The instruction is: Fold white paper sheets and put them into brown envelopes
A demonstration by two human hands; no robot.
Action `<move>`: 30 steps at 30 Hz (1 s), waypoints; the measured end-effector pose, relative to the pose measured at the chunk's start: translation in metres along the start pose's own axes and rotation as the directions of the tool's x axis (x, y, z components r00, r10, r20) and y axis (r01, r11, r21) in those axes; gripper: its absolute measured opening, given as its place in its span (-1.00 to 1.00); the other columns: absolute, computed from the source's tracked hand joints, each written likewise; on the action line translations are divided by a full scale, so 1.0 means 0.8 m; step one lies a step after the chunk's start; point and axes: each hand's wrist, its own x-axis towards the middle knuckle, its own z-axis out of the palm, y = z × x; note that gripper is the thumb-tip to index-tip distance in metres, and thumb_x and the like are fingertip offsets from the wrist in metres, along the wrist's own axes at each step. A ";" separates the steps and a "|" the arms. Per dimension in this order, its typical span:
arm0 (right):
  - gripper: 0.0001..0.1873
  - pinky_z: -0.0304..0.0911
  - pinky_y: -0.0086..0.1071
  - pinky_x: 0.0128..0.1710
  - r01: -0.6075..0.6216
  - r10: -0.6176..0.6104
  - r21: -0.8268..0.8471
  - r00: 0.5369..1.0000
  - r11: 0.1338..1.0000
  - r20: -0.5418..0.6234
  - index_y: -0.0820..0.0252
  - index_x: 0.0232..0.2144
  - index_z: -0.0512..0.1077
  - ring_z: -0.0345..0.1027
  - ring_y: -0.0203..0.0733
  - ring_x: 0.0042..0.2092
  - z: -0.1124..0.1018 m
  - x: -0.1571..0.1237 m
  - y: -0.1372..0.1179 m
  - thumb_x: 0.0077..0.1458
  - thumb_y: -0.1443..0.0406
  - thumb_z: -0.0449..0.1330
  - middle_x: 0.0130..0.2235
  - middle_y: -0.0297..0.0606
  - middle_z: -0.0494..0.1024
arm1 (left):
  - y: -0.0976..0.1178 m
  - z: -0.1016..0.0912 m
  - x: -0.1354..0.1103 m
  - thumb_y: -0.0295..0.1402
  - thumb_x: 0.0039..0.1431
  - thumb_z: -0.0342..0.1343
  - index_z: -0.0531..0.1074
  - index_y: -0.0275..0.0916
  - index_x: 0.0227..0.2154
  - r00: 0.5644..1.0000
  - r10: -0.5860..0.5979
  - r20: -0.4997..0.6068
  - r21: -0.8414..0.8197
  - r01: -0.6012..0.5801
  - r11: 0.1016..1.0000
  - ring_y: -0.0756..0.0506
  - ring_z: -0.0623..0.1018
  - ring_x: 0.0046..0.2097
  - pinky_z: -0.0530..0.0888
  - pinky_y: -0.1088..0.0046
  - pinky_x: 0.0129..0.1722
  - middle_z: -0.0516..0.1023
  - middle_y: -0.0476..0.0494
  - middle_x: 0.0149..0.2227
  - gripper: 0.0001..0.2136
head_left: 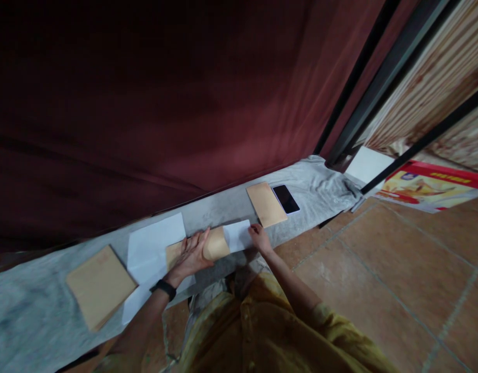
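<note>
A brown paper envelope lies across the bench before me, its right end bulging a little. My left hand, with a black band on the wrist, rests on the envelope with fingers spread. Out of the envelope's right end sticks a folded white sheet of paper. At that sheet's right edge, my right hand has its fingers closed on the paper. How much of the sheet is inside the envelope is hidden.
White sheets lie left of my hands, beside a stack of brown envelopes. To the right are another brown envelope and a phone. A grey cloth covers the narrow bench; a dark red curtain hangs behind it.
</note>
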 end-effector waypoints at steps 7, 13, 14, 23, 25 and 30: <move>-0.77 0.36 -0.41 -0.26 0.054 -0.056 0.023 0.995 0.998 0.085 0.16 -0.33 0.60 0.50 -0.18 -0.29 0.001 -0.008 0.004 0.17 0.36 0.12 -0.35 -0.28 0.64 | 0.005 -0.006 0.002 -0.16 -0.12 0.35 -0.24 -0.14 0.45 0.999 0.004 0.033 0.012 -0.004 1.000 -0.43 0.20 0.37 -0.03 -0.14 0.35 0.22 -0.40 0.31 0.14; -0.80 0.37 -0.42 -0.21 0.064 -0.067 0.029 0.989 0.998 0.129 0.17 -0.29 0.62 0.54 -0.16 -0.24 0.034 -0.014 -0.018 0.16 0.37 0.17 -0.28 -0.24 0.67 | 0.006 -0.008 0.004 -0.19 -0.12 0.36 -0.25 -0.13 0.45 0.999 0.014 0.035 -0.001 -0.014 1.000 -0.42 0.20 0.37 0.00 -0.13 0.34 0.20 -0.41 0.33 0.14; -0.81 0.37 -0.42 -0.21 0.057 -0.059 0.025 0.989 0.998 0.133 0.17 -0.25 0.62 0.55 -0.16 -0.22 0.040 -0.017 -0.021 0.16 0.37 0.19 -0.26 -0.23 0.67 | 0.006 -0.008 0.004 -0.20 -0.12 0.35 -0.25 -0.13 0.45 0.999 0.017 0.032 -0.002 -0.017 1.000 -0.42 0.21 0.37 0.00 -0.12 0.34 0.20 -0.40 0.33 0.14; -0.80 0.34 -0.45 -0.22 -0.027 0.053 -0.120 0.973 0.992 0.223 0.09 -0.19 0.63 0.57 -0.13 -0.15 0.054 -0.029 -0.046 0.22 0.29 0.20 -0.19 -0.24 0.69 | 0.000 -0.001 0.008 -0.19 -0.13 0.35 -0.23 -0.14 0.44 0.999 0.042 0.013 0.023 -0.042 0.999 -0.42 0.25 0.34 0.06 -0.08 0.33 0.25 -0.39 0.30 0.14; -0.79 0.33 -0.46 -0.25 -0.027 0.067 -0.165 0.969 0.986 0.238 0.05 -0.18 0.64 0.58 -0.12 -0.15 0.053 -0.029 -0.051 0.22 0.26 0.19 -0.19 -0.25 0.70 | -0.003 0.003 0.009 -0.17 -0.13 0.35 -0.25 -0.15 0.45 0.999 0.052 0.005 0.027 -0.053 0.998 -0.42 0.27 0.33 0.06 -0.08 0.33 0.25 -0.38 0.30 0.15; -0.76 0.31 -0.46 -0.28 -0.001 0.071 -0.261 0.963 0.965 0.261 0.04 -0.19 0.64 0.58 -0.10 -0.13 0.053 -0.028 -0.058 0.22 0.28 0.16 -0.17 -0.23 0.70 | -0.004 0.005 0.009 -0.16 -0.13 0.36 -0.26 -0.16 0.45 0.998 0.065 0.005 0.034 -0.065 0.997 -0.43 0.28 0.32 0.05 -0.08 0.33 0.25 -0.39 0.29 0.16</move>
